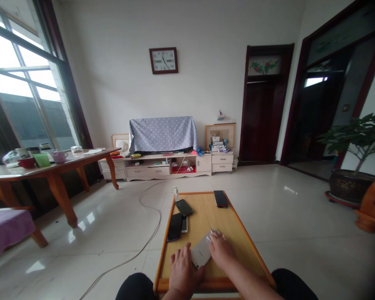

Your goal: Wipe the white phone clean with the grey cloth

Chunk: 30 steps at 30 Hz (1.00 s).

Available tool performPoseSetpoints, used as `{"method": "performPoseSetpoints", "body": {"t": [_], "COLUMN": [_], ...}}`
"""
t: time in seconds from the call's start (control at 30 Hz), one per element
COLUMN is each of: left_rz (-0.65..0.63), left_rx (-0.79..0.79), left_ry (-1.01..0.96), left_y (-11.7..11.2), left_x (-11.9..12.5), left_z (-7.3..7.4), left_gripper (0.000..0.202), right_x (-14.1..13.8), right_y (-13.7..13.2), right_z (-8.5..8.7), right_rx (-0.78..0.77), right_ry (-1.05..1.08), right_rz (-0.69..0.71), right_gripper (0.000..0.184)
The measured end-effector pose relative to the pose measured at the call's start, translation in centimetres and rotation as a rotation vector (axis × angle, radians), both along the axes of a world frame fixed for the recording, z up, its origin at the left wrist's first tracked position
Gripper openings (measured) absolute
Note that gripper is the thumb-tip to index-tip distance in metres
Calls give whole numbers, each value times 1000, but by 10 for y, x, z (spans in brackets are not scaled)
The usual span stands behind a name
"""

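Observation:
A light-coloured phone [201,251] lies on the low wooden table [234,233] in front of me, held between both hands. My left hand [183,268] grips its near left edge. My right hand [220,250] rests on its right side, fingertips at the far corner. Beyond the hands lie other phones: a dark one [175,227] partly over a white one [184,224] at the left edge, another dark one [184,207] behind them, and a red-edged one [220,198] at the far end. A small pump bottle [176,193] stands at the far left corner.
A cable [150,237] runs across the shiny tiled floor left of the table. A long wooden table [50,166] with cups stands at the left by the window. A white TV cabinet [162,164] lines the far wall; a potted plant [356,166] stands right. My knees flank the table's near edge.

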<state>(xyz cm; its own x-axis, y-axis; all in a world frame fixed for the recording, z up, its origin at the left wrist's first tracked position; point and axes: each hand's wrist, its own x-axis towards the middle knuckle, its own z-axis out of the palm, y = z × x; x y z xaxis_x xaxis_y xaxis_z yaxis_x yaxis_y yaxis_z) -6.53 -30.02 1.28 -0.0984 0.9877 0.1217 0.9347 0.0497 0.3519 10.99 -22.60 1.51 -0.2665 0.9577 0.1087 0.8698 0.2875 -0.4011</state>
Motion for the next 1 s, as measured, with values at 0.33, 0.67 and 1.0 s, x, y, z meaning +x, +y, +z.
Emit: {"method": "performPoseSetpoints", "body": {"t": [0.33,0.67,1.0], "left_rz": [-14,-9,-24], "left_rx": [44,27,15], "left_ry": [-18,28,34], "left_y": [-2,-2,-1], "left_x": [0,3,1], "left_z": [0,5,0], "left_gripper": [76,73,73], "right_x": [2,-5,1], "right_y": [-35,-61,-55], "right_z": [-17,-24,9], "right_rx": [5,5,18], "right_ry": [50,118,71], "right_rz": [146,192,158], "right_gripper": [48,44,42]}}
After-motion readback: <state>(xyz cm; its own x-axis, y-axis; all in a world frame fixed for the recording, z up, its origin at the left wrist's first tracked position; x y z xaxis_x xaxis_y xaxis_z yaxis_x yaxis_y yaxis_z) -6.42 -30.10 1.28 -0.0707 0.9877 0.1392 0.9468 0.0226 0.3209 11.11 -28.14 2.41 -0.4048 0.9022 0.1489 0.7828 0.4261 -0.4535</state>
